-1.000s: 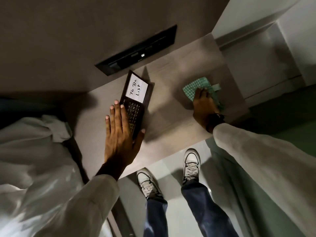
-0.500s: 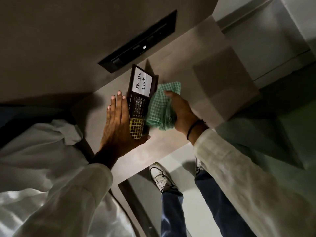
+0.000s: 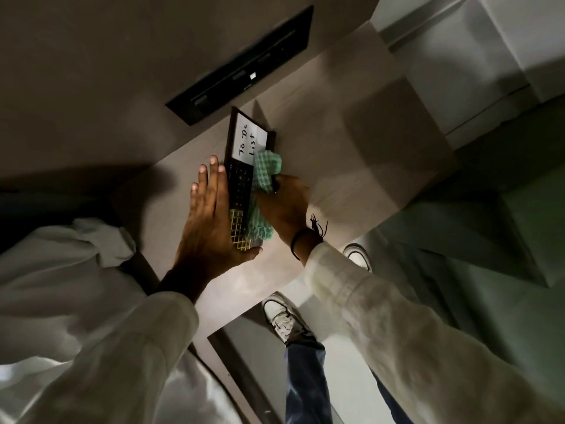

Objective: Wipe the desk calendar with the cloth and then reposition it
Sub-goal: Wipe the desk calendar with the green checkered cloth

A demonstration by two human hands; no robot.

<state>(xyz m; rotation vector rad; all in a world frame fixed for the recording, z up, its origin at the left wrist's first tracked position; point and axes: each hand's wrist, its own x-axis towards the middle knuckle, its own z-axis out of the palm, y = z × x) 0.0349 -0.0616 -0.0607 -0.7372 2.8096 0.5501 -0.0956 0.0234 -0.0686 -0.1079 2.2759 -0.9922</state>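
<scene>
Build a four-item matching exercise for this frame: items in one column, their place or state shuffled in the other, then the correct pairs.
Items
1. cloth
2. left hand
3. right hand
4. desk calendar

Place or state
A. lies flat against the calendar's left edge, thumb at its near end
B. lies on the desk, with a white "To Do List" card at its far end
C. green checked, pressed onto the calendar's right side
D. grips the green fabric

Pairs: 1-C, 2-A, 3-D, 4-B
</scene>
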